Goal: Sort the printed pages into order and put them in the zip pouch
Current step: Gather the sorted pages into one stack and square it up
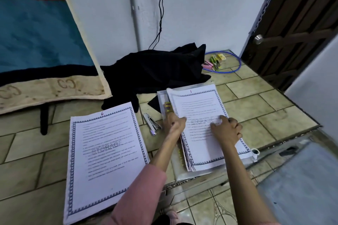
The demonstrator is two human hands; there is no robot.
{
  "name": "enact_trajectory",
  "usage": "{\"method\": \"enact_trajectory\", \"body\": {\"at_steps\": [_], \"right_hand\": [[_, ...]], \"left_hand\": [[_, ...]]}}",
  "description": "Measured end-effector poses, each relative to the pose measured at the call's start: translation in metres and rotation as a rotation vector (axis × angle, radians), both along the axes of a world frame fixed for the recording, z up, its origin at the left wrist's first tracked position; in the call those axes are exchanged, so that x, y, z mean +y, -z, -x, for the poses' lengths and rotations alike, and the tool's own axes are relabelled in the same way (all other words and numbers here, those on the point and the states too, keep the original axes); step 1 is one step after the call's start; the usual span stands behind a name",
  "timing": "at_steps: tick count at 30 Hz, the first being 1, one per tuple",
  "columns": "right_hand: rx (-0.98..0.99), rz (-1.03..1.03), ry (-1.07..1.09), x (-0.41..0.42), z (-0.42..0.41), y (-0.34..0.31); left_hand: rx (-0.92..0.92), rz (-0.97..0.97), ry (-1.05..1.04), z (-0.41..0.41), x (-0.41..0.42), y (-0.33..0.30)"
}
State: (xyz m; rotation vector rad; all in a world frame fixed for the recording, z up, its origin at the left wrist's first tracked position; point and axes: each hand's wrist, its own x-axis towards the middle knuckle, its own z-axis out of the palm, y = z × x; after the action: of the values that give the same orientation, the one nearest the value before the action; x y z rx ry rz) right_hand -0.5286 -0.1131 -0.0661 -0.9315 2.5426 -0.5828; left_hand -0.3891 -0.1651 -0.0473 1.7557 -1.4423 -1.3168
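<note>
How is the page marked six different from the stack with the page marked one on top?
The page marked 6 lies flat on the tiled floor, untouched; the stack topped by page 1 rests on the clear zip pouch. The left hand holds the stack's left edge and the right hand presses on top. The stack's left edges fan out. Both top sheets share a patterned border and a STORAGE watermark.

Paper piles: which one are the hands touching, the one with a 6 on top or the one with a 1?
The pile marked 1, on the right. The left hand grips its edge and the right hand presses on top. The pile marked 6 lies alone.
</note>
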Motion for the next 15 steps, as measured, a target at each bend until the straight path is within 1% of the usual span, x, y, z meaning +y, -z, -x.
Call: {"method": "enact_trajectory", "body": {"at_steps": [1,3,5,6,8,10,12,14,15], "right_hand": [[-0.009,-0.002,-0.011,-0.001,0.001,-0.002],[0.0,0.03,-0.021,-0.003,0.004,-0.009],[0.002,0.136,-0.01,-0.003,0.009,-0.02],[-0.042,0.215,-0.01,-0.005,0.01,-0.026],[-0.188,0.326,-0.099,-0.009,0.005,-0.041],[-0.338,0.386,-0.258,-0.016,-0.02,-0.054],[-0.478,0.413,-0.396,-0.025,-0.061,-0.06],[-0.544,0.374,-0.505,-0.031,-0.109,-0.051],[-0.529,0.338,-0.543,-0.031,-0.132,-0.045]], "left_hand": [[0.067,-0.037,0.008,0.001,0.001,-0.003],[0.189,-0.043,0.022,0.004,0.004,-0.014],[0.313,-0.02,-0.021,-0.003,0.006,-0.028],[0.387,-0.011,-0.035,-0.012,0.006,-0.037],[0.475,0.007,-0.038,-0.044,0.005,-0.054],[0.419,0.048,-0.085,-0.088,0.0,-0.062],[0.251,0.063,-0.182,-0.137,-0.004,-0.058],[0.091,0.053,-0.291,-0.189,0.0,-0.047],[0.027,0.045,-0.335,-0.21,0.004,-0.042]]}}
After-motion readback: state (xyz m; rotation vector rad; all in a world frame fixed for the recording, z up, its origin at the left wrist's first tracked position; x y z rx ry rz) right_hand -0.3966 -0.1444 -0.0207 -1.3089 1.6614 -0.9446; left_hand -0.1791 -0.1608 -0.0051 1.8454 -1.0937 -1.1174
